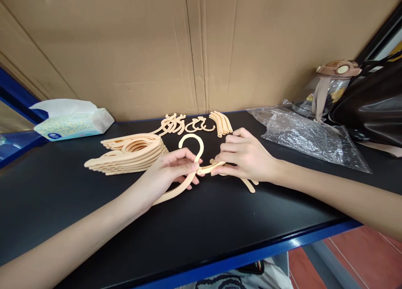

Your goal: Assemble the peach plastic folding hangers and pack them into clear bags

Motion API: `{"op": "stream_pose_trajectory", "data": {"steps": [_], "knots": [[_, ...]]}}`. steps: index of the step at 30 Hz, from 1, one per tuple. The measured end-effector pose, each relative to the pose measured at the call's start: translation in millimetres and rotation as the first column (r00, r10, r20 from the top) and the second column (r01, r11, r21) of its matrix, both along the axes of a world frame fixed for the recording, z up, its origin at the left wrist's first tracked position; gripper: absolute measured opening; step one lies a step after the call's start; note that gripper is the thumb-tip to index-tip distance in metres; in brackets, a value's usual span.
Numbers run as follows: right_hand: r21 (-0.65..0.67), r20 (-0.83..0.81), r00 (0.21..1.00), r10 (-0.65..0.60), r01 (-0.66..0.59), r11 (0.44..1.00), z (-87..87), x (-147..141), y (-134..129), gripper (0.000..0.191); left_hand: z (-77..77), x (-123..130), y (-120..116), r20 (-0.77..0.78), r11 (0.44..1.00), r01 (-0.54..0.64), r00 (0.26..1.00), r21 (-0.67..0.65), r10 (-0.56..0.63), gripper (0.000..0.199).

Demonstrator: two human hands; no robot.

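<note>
Over the middle of the black table, my left hand [172, 167] pinches a cream plastic hanger [200, 144] just below its hook, which points up. One arm of this hanger curves down to the lower left beneath my wrist. My right hand [243, 155] is closed on a short cream hanger arm [207, 169] that meets the hook piece at my left fingertips. More curved cream strips [248, 184] show under my right hand, partly hidden by it. A stack of cream hangers [132, 155] lies beside my left hand.
Loose hook pieces [199, 124], small curved parts [172, 124] and a bundle of curved strips [220, 124] lie at the back. A tissue pack [73, 124] is at left. Clear plastic bags [310, 134], a bottle [333, 88] and a dark bag [373, 96] are at right.
</note>
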State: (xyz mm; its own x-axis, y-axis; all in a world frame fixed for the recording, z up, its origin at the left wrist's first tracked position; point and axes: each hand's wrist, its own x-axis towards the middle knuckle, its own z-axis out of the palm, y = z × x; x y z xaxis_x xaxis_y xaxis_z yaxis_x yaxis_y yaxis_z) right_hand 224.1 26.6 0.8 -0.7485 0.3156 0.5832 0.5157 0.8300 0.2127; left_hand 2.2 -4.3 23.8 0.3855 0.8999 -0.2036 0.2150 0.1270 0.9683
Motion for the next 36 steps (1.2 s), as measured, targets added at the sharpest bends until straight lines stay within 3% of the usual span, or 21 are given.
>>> {"op": "stream_pose_trajectory", "data": {"steps": [36], "knots": [[0.016,-0.008,1.000,-0.001,0.002,1.000,-4.4,-2.6,0.1,0.046,-2.7,0.4,2.8,-0.019,1.000,-0.017,1.000,-0.016,0.017,0.015]]}}
